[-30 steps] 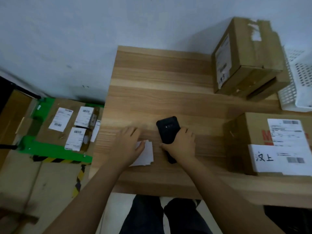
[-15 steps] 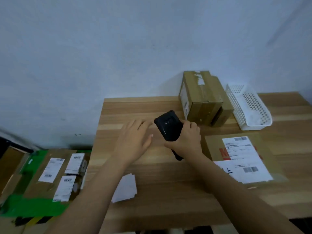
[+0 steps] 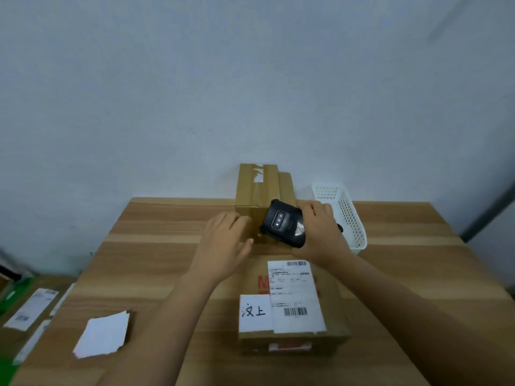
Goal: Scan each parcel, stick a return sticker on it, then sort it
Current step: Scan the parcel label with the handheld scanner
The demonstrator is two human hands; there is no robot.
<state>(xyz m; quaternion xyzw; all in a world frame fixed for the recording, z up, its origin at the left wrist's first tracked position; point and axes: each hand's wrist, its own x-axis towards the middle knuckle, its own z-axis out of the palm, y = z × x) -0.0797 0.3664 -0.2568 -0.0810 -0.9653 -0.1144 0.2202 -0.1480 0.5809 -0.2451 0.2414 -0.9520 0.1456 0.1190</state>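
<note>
Grips scanner point(image 3: 284, 227) in right hand point(image 3: 320, 232), fingers curled round its body, lens side up, above the near end of the far box point(image 3: 256, 188). Holds left hand point(image 3: 225, 240) at that box's front left corner, fingers loosely straight and gripping nothing; cannot tell whether touching.

Finds the far box at the back of the tabletop point(image 3: 167, 232), against the wall point(image 3: 250, 79), just left of the basket point(image 3: 348, 215). Looks like stiff cardboard, probably light, dry enough not to slip, weak at corners and along the torn tape. Best taken with a flat palm on a side face, or by two opposite faces, never by the flaps.

Stands taped seam up, long axis seemingly running from front toward the wall, short end facing the person. Shows no label on the faces in view.

Leaves a second box point(image 3: 292, 296) nearer, labels up, and stickers point(image 3: 103, 334) at front left.
</note>
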